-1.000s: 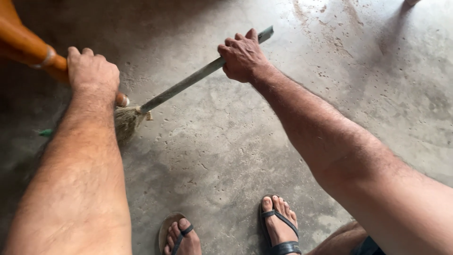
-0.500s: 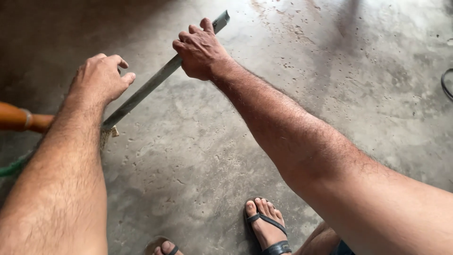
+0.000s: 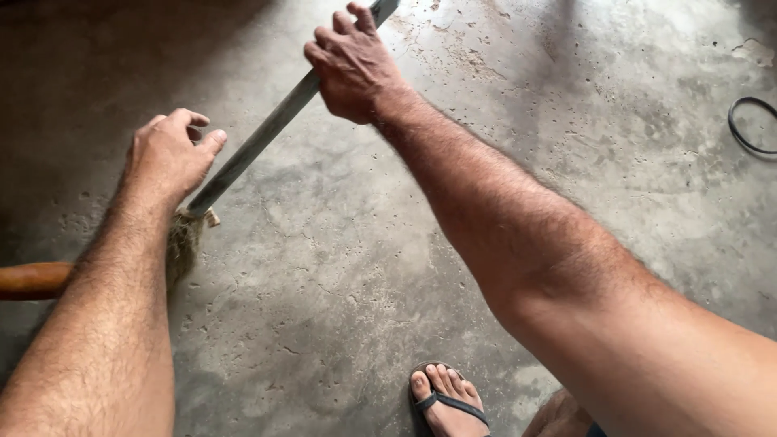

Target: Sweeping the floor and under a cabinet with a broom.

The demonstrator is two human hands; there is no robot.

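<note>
Mid-stroke with a long metal blade slanting over the concrete floor: right hand clamped on its far end, left hand loosely open beside its near tip, next needing a steadying left-hand grip.

Bare concrete floor open, black ring far right

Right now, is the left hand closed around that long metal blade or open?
Open. The left hand hovers over the long metal blade with fingers loosely curled, not wrapped around it. Only the right hand grips it, higher up.
</note>
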